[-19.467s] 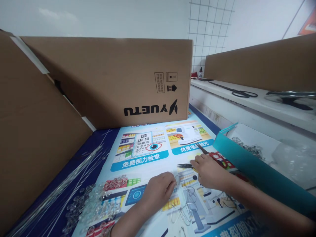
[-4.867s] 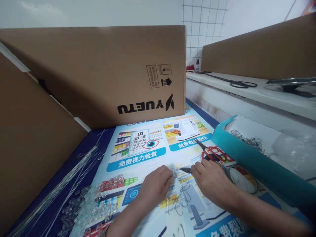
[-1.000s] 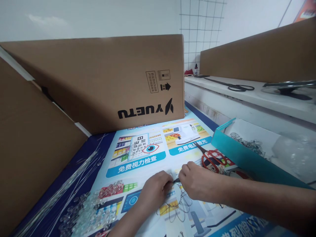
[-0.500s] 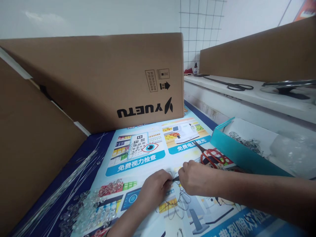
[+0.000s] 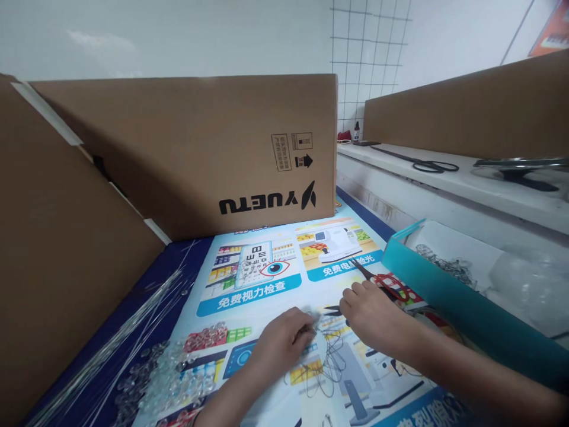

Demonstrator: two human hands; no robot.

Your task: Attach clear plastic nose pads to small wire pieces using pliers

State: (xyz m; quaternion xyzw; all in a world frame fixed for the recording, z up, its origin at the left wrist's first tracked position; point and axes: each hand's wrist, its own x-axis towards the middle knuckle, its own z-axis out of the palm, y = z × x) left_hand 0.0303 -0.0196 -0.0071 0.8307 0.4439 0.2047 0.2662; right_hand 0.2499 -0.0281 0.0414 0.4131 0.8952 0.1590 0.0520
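Observation:
My left hand (image 5: 287,339) is closed in a pinch on a thin bent wire (image 5: 316,320), whose end shows at the fingertips. Gripped in my right hand (image 5: 373,314) is a pair of needle-nose pliers (image 5: 332,311). Their dark pointed jaws are spread and sit just right of the wire, apart from it; the handles are hidden in the palm. Below and between the hands, a loose tangle of looped wire (image 5: 326,370) lies on the printed sheet (image 5: 271,308). Red-handled scissors (image 5: 391,287) rest just beyond my right hand.
Clear beads (image 5: 178,373) and long straight wires (image 5: 128,332) lie at left. A teal box (image 5: 444,290) at right holds wire pieces and a plastic bag. Cardboard boxes (image 5: 186,154) stand behind and left. Black scissors (image 5: 431,166) lie on the white ledge (image 5: 489,198).
My right hand has drawn the pliers right, away from my left fingers, and their jaws have opened. My left hand stays on the wire. The camera view has shifted slightly.

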